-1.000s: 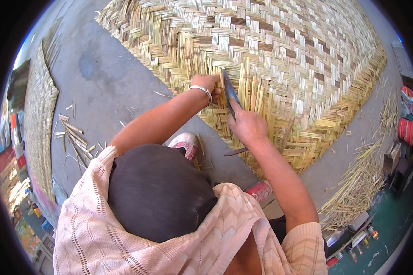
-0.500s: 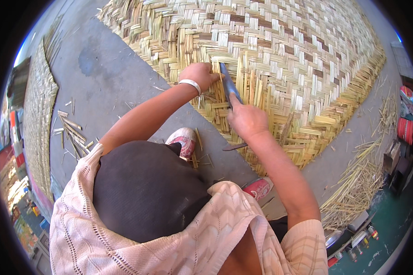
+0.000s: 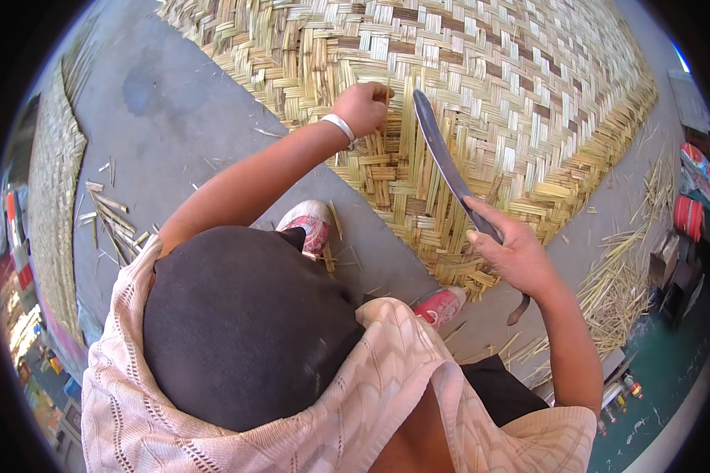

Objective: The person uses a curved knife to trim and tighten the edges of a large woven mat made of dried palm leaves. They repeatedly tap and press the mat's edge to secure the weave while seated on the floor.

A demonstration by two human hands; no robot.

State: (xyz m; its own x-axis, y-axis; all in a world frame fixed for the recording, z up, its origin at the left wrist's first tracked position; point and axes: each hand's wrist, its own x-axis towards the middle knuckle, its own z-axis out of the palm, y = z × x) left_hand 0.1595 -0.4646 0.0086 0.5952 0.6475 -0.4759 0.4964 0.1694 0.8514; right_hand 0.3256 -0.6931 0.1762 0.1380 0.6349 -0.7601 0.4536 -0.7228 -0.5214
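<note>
Head view: far left, second woven mat [image 3: 54, 197], pale, running along the edge of the grey floor [image 3: 189, 118]. Right of it, small scatter of cut stalks [image 3: 112, 214] on the floor. Left forearm reaches up and inward; left hand [image 3: 363, 109], white bracelet [image 3: 339, 126] at its wrist, is over the near edge zone of the large woven mat [image 3: 489, 87]. Fingers curled; cannot tell if they pinch a strip. Large mat lies across upper middle to right, straw-coloured with some brown strips, one corner pointing toward the person. Red-and-white left shoe [image 3: 314, 225] on floor below; right shoe [image 3: 442, 305] near that corner. Curved knife [image 3: 440, 150] slants over the mat, tip near the left hand; cannot tell if the blade touches. Right hand [image 3: 519, 251] is closed around it, brown end poking out below. Farther right, loose straw pile [image 3: 619, 276], then red bag-like item [image 3: 689, 217].
</note>
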